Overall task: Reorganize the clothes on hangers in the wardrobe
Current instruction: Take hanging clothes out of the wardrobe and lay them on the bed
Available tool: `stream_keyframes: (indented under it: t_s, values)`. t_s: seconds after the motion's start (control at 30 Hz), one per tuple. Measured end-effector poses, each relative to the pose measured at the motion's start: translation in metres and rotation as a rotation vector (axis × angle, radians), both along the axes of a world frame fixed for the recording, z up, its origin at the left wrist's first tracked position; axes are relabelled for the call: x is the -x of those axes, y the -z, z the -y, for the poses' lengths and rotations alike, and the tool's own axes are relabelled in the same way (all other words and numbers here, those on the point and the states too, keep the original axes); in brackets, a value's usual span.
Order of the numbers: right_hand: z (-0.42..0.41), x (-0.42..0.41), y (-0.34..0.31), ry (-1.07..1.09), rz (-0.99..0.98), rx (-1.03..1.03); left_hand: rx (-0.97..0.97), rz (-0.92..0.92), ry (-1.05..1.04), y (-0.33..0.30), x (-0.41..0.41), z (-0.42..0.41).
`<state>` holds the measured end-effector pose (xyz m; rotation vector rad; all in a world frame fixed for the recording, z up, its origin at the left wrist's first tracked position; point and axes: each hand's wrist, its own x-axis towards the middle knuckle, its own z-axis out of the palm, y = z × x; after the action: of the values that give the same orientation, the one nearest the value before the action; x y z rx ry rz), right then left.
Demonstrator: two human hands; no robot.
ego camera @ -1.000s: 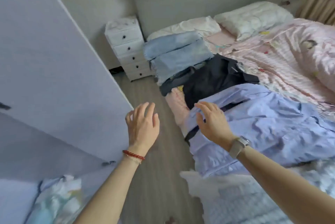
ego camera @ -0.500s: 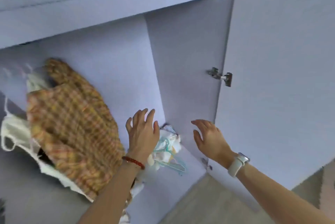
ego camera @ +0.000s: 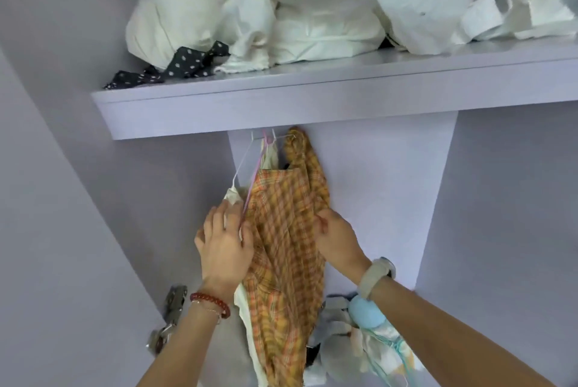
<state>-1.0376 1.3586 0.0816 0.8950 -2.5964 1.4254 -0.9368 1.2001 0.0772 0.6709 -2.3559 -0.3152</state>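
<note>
Centre of frame, under shelf (ego camera: 312,105) — left hand (ego camera: 223,245) fingers curled on hanger (ego camera: 253,180), right hand (ego camera: 336,238) pinching checked shirt (ego camera: 281,230) edge.

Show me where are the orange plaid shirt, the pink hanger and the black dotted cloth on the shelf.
orange plaid shirt (ego camera: 283,230): head view, middle of its front panel.
pink hanger (ego camera: 255,177): head view, its slanting arm.
black dotted cloth (ego camera: 184,66): head view, its middle fold, on the shelf.
</note>
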Motion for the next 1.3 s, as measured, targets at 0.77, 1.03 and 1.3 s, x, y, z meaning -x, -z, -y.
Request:
stream_keyframes:
  t_s: [0.77,1.03,1.3]
  values:
    - [0.056,0.042,-0.009,0.21,-0.134,-0.046,0.309,0.142,0.144,0.034,0.033,0.036]
    - [0.041,0.062,-0.019,0.309,-0.076,-0.212,0.23,0.187,0.131,0.032,0.03,0.036]
    - [0.031,0.069,-0.024,0.453,-0.256,-0.179,0.189,0.207,0.137,0.033,0.033,0.037]
